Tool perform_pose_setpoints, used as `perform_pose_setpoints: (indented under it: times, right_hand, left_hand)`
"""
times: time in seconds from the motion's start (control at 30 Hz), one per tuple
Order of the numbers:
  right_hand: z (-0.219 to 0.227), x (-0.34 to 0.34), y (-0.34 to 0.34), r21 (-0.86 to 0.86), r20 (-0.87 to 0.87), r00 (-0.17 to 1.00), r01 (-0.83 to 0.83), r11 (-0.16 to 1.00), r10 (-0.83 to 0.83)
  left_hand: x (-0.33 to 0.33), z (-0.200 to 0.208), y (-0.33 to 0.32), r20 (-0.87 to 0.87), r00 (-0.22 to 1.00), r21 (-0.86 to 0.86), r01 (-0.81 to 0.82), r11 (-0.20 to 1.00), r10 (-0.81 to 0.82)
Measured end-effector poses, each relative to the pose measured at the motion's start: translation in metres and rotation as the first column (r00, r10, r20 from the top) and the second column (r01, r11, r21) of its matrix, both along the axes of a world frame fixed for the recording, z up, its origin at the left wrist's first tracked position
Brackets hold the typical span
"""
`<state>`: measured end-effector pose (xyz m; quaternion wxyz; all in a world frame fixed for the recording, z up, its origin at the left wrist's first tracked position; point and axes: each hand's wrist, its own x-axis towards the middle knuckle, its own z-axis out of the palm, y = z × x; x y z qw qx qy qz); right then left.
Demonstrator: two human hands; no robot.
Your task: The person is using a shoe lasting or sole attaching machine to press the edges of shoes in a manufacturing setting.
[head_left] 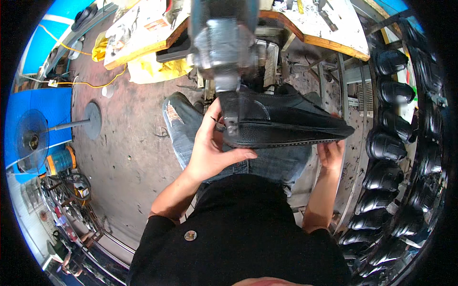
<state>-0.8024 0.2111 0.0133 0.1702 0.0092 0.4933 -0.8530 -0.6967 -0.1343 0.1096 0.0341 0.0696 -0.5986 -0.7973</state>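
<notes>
A black leather shoe (286, 121) with a stitched lower edge lies sideways across my lap, under the head of a metal machine (224, 52). Its left end is gripped by my left hand (214, 145), with the thumb along the near edge and the fingers round the far side. My right hand (331, 152) supports the right end from beneath, fingers curled against the underside and partly hidden by the shoe. The machine's narrow lower part (231, 119) comes down at the shoe's left end, beside my left fingers; whether it touches the leather I cannot tell.
Racks of black shoes (386, 145) stand close on my right. White worktops (329, 28) with wooden edges flank the machine, holding scattered tools. A yellow bag (157, 69) hangs below the left one. Farther left are a standing fan (33, 140) and an orange cable (102, 86).
</notes>
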Motion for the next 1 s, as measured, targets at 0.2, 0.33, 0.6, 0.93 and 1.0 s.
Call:
perform_pose_setpoints:
  times: [0.2,0.33,0.6,0.93,1.0]
  right_hand:
    - [0.038,-0.021,0.01,0.209,-0.336,0.941,0.03,0.977,0.043]
    - [0.085,-0.024,-0.018,0.334,-0.421,0.906,0.111,0.936,0.043]
    - [0.085,-0.016,-0.1,0.299,-0.307,0.925,-0.13,0.945,0.224]
    - [0.086,-0.007,-0.148,0.226,-0.365,0.852,-0.309,0.924,0.375]
    - [0.089,-0.003,-0.156,0.252,-0.348,0.86,-0.299,0.921,0.374]
  left_hand:
    - [-0.002,-0.01,0.002,-0.062,0.996,0.159,-0.056,0.986,0.067]
    - [0.005,-0.024,-0.005,0.057,0.983,0.163,-0.183,0.97,0.176]
    - [0.026,-0.033,-0.054,-0.012,0.946,0.217,-0.313,0.925,0.323]
    - [0.051,-0.039,-0.086,-0.04,0.904,-0.068,-0.428,0.901,0.427]
    - [0.049,-0.038,-0.086,-0.194,0.885,-0.293,-0.464,0.836,0.423]
